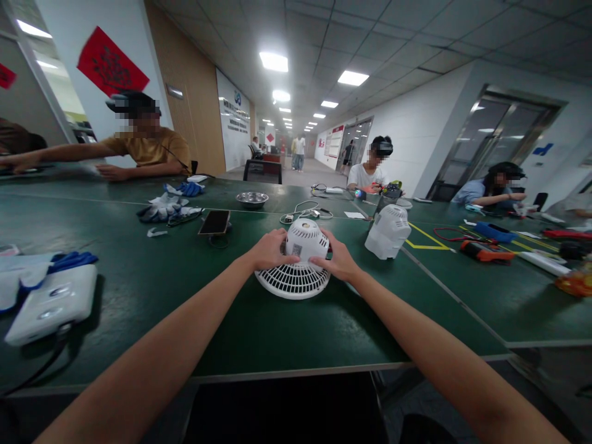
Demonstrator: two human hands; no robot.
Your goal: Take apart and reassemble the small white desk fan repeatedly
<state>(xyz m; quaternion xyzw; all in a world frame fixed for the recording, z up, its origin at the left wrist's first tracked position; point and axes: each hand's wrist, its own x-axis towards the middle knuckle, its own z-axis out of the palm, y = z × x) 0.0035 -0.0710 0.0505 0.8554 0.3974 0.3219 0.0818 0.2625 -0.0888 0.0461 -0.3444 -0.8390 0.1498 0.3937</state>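
A white fan head (296, 280) lies with its round grille down on the green table (222, 333), its motor housing facing up. My left hand (271, 250) wraps round the left side of the housing, thumb along its lower front. From the right, my right hand (340, 256) grips the same housing, its thumb also near the front. A white plastic housing (389, 231) stands to the right, apart from my hands. Behind the fan lies a white cable (312, 211).
At the left are a white power bank (55, 302), gloves (169, 206) and a phone (215, 222). A metal bowl (252, 199) sits farther back. An orange multimeter (486, 251) and blue case (494, 232) lie right. Several people sit around the tables.
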